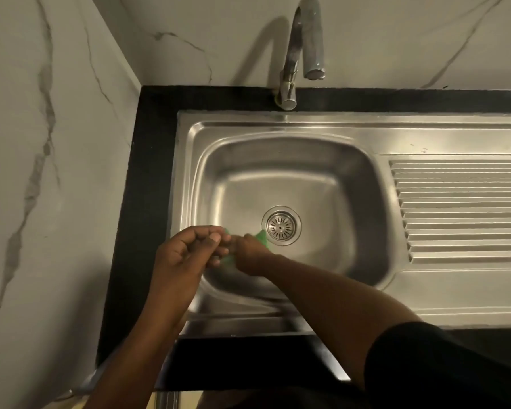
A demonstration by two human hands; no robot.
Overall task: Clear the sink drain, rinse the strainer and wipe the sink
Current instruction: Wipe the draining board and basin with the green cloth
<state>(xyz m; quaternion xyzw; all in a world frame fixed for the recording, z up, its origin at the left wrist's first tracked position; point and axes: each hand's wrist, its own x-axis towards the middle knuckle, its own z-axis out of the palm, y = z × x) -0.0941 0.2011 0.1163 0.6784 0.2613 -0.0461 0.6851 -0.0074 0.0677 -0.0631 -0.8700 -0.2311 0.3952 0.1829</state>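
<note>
Stainless-steel sink, strainer seated in its drain; at 8 o'clock from the strainer, left hand and right hand meet above the basin, fingers of both clamped on a green pad.

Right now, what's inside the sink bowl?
The strainer sits at the bottom. The left hand and right hand hold a green cloth there, hiding most of it and the sink floor beneath.

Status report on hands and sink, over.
Left hand and right hand grip green pad over sink. Strainer seated in drain. Tap off, nothing blocking.
</note>
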